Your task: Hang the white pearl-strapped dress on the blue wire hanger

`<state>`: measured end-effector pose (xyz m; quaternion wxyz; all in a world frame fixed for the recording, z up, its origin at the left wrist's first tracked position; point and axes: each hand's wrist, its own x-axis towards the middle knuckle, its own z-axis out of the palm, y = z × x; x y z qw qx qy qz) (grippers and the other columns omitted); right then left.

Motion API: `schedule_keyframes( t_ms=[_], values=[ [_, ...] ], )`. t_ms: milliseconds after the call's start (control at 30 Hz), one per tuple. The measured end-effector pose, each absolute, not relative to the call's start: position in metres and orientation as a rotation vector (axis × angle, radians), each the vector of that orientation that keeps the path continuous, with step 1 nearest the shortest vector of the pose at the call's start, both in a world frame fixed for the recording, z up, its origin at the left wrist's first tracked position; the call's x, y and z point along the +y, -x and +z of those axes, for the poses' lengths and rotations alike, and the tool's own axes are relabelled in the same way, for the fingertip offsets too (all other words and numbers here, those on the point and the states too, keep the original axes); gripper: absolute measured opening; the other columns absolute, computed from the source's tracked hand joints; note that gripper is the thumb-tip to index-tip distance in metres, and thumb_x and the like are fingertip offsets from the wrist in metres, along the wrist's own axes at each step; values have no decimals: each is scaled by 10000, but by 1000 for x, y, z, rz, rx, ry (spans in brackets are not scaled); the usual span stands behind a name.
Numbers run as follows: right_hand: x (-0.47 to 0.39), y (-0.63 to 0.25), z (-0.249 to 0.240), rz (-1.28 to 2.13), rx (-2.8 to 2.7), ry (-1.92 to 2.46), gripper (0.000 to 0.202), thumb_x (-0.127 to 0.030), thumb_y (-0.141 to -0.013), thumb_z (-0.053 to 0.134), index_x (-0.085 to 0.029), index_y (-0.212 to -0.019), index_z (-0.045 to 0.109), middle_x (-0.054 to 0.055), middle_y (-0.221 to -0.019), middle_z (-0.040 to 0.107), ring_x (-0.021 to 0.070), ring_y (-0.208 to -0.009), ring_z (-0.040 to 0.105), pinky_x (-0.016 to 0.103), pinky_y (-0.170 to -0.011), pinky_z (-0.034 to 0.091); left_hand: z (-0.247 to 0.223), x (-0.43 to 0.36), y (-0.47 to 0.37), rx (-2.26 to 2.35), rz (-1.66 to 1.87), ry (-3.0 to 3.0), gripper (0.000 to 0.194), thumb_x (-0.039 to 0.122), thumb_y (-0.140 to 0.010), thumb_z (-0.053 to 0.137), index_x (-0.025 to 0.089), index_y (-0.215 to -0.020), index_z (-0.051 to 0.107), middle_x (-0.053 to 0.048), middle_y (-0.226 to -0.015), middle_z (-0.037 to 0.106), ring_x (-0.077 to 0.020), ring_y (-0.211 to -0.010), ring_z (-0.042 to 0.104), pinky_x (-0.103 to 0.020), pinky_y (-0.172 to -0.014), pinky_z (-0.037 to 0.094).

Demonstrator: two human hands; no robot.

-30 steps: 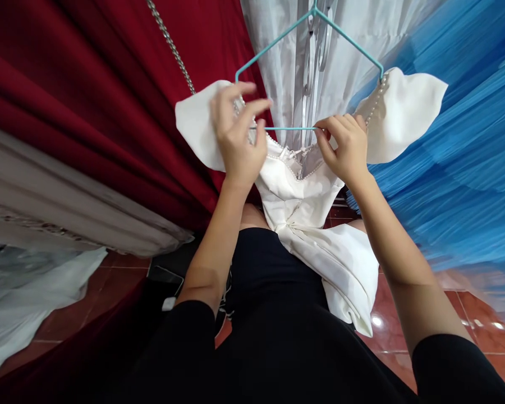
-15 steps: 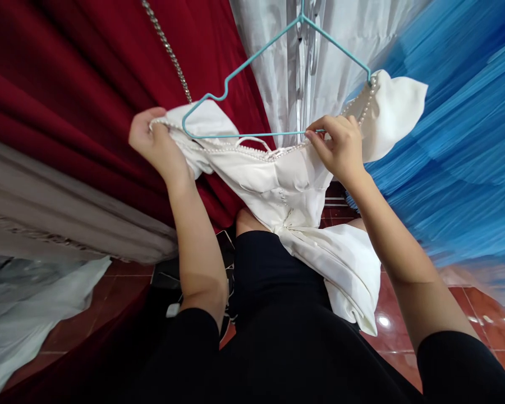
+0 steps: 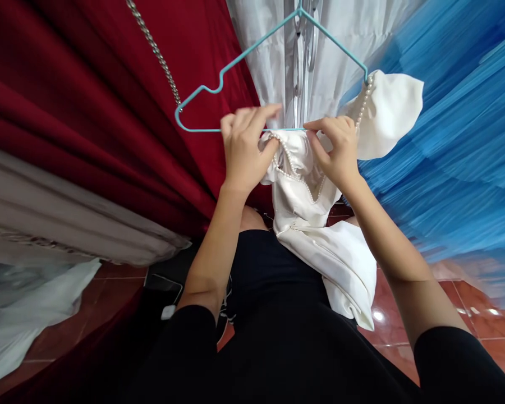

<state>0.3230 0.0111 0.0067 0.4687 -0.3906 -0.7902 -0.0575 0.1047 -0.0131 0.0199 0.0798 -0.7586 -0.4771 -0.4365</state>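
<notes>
A light-blue hanger (image 3: 336, 44) hangs at the top centre. From its right notch a pearl strap of the white dress (image 3: 345, 252) is hung, with a white sleeve piece beside it. The dress's lower part lies over my lap. My right hand (image 3: 339, 148) pinches the hanger's bottom bar near its middle. Just left of it, my left hand (image 3: 246, 148) is at the bar, with its thumb against the gathered white fabric and pearl trim; its fingertips are slightly blurred. The hanger's left end bears no strap.
Red fabric (image 3: 109, 84) with a metallic chain (image 3: 155, 53) hangs on the left, above beige fabric (image 3: 67, 196). White fabric (image 3: 261, 50) hangs behind the hanger, and blue tulle (image 3: 463, 151) fills the right. Red floor tiles (image 3: 404, 331) show below.
My left hand has moved right, from beyond the hanger's left end to near its middle, bringing the dress's left shoulder part along. My right hand stays on the bar.
</notes>
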Motion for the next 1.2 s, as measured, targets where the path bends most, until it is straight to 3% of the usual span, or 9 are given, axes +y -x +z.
schedule_keyframes(
  t_ms=[100, 267, 333, 467, 567, 667, 800, 900, 1200],
  values=[
    [8, -332, 8, -219, -1893, 917, 256, -414, -1045, 474, -310, -1160, 678, 45, -1154, 723, 274, -1161, 640, 541, -1072, 460, 17, -6, -108, -1459, -1202, 2360, 240, 207, -1027, 506, 279, -1184, 675, -45, -1135, 729, -292, -1111, 643, -535, -1121, 435],
    [23, -363, 20, -408, -1539, 1100, 547, -479, -926, 670, -385, -1440, 511, 51, -1541, 529, 340, -1541, 310, 634, -1274, 212, 12, -8, -111, -1515, -1099, 2352, 332, 150, -1022, 442, 277, -1213, 681, -41, -1128, 713, -296, -1112, 634, -535, -1112, 420],
    [34, -374, 27, -353, -1555, 1161, 615, -425, -879, 729, -392, -1445, 490, 45, -1525, 548, 309, -1472, 389, 572, -1266, 258, 14, -9, -111, -1531, -1064, 2358, 352, 140, -1017, 430, 270, -1219, 688, -45, -1124, 714, -303, -1105, 633, -541, -1093, 426],
    [48, -382, 46, -177, -1576, 1337, 307, -172, -930, 564, -370, -1150, 644, 25, -1193, 722, 218, -1095, 605, 415, -1006, 440, 19, -9, -108, -1575, -1035, 2343, 371, 139, -1008, 431, 268, -1216, 710, -53, -1115, 715, -314, -1102, 629, -546, -1077, 423],
    [55, -387, 63, -118, -1422, 1322, 251, -80, -937, 512, -271, -913, 673, 20, -892, 721, 187, -836, 600, 375, -845, 425, 21, -9, -102, -1573, -1034, 2351, 373, 129, -990, 445, 265, -1202, 721, -57, -1088, 715, -317, -1096, 631, -548, -1070, 423],
    [67, -407, 72, -70, -1218, 1233, 252, -21, -949, 478, -183, -850, 644, 59, -879, 709, 150, -828, 618, 334, -818, 459, 23, -8, -94, -1535, -1065, 2379, 369, 106, -952, 471, 264, -1158, 733, -53, -1068, 722, -317, -1077, 638, -551, -1061, 429],
    [75, -441, 49, 9, -1015, 1110, 156, -109, -996, 476, -209, -988, 595, 106, -1054, 680, 171, -950, 626, 359, -916, 504, 20, -5, -90, -1463, -1132, 2435, 365, 92, -917, 492, 279, -1109, 739, -43, -1036, 731, -312, -1042, 647, -558, -1064, 432],
    [60, -449, 19, -117, -991, 937, 75, -268, -1017, 489, -248, -1002, 559, 95, -1004, 607, 215, -937, 577, 427, -929, 492, 17, -4, -92, -1443, -1177, 2452, 366, 89, -919, 481, 284, -1092, 738, -42, -1039, 735, -303, -1029, 650, -560, -1082, 432],
    [-12, -384, 20, -230, -1294, 719, 257, -474, -1014, 499, -261, -1077, 628, 83, -998, 589, 261, -946, 608, 487, -873, 493, 16, -3, -105, -1478, -1170, 2476, 377, 77, -922, 471, 275, -1117, 725, -46, -1082, 734, -312, -1071, 667, -563, -1081, 450]
  ],
)
